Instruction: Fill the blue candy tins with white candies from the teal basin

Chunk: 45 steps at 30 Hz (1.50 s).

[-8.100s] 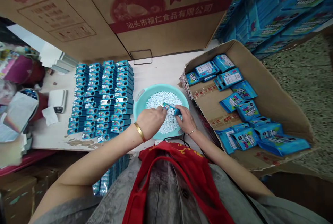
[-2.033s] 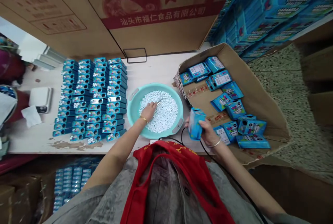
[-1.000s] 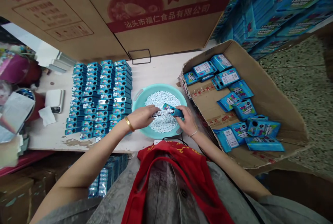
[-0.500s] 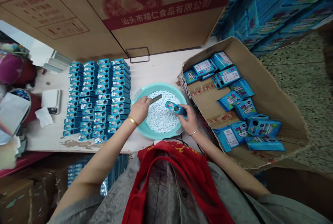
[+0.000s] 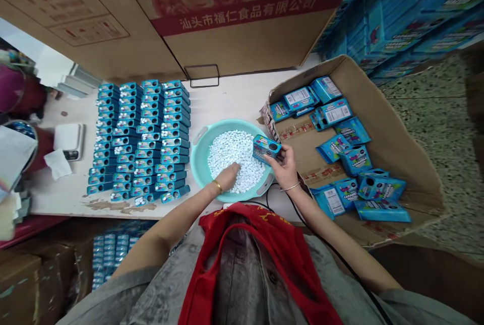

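Left hand is at the white candies in the basin, fingertips hidden, can't tell grip. Right hand pinches the blue box between thumb and fingers, over the basin's right side. Box rows stand left, open carton of boxes right, big cardboard behind.

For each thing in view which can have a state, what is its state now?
Left hand: down in the white pieces; grip unclear
Right hand: gripping the held box
Held box: round hole uncovered
Basin: open, partly filled
Cardboard tray: open, blue boxes lying loose inside
Blue boxes at left: standing in four rows
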Motion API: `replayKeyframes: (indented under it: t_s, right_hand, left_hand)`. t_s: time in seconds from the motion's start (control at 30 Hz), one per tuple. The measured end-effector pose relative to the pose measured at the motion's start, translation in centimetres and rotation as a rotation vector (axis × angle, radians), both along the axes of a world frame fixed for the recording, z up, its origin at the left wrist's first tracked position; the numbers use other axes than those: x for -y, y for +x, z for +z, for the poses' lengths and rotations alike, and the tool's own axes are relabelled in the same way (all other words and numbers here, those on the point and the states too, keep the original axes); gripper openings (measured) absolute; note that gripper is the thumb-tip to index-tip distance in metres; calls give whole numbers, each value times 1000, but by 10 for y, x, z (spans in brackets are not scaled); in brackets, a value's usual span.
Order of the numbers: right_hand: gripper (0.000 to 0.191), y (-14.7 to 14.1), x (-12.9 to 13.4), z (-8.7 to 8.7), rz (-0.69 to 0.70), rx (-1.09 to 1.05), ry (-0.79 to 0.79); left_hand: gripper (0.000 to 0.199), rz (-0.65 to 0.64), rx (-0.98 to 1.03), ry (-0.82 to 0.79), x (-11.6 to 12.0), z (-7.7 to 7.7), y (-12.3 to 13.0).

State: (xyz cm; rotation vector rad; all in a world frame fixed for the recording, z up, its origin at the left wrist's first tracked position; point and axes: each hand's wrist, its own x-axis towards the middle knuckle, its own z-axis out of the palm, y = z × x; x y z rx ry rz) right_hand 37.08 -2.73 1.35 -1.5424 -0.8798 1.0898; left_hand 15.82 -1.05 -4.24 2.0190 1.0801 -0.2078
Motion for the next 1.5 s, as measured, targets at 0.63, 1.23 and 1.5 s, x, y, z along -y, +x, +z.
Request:
replayKeyframes:
  t_s: [0.63, 1.23, 1.5]
  right_hand:
    - [35, -10, -1, -1, 318, 518, 239]
    - [37, -12, 5, -14, 314, 489, 219]
    - [32, -9, -2, -1, 215, 432, 152]
  left_hand:
    - [35, -100, 143, 55, -53, 150, -41]
    - [29, -15, -263, 319, -74, 133, -25]
    - [37, -72, -164, 205, -48, 0, -17]
